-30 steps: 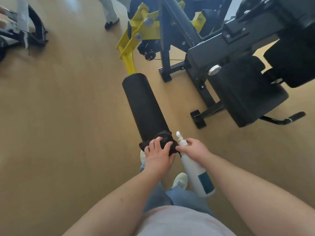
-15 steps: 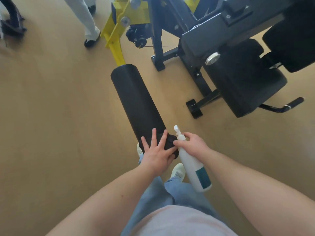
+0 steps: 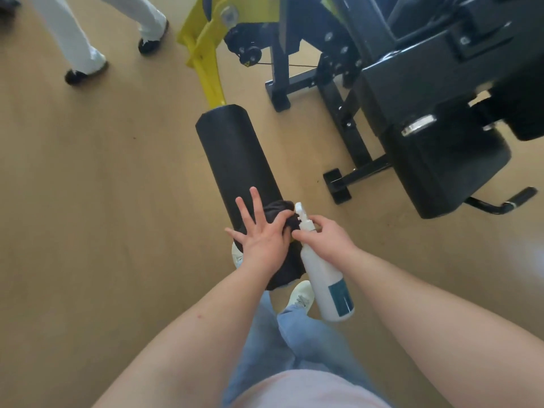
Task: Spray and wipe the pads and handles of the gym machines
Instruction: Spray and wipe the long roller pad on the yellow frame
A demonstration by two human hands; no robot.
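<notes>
A long black roller pad (image 3: 235, 154) runs from a yellow lever arm (image 3: 206, 60) down toward me. My left hand (image 3: 262, 234) lies flat on its near end with fingers spread straight, pressing a dark cloth (image 3: 279, 213) against the pad. Right beside it, my right hand (image 3: 326, 237) grips the neck of a white spray bottle (image 3: 326, 278), which hangs tilted with its nozzle up next to the cloth.
A black machine frame (image 3: 347, 107) with a black seat pad (image 3: 450, 172) and a side handle (image 3: 512, 201) stands at the right. Another person's legs in white trousers (image 3: 76, 33) stand at the upper left. Tan floor (image 3: 88, 201) spreads left of the roller.
My left hand went from curled over the cloth to flat with fingers spread. The view tilted down and drew nearer. The other person's legs came further into view at the upper left.
</notes>
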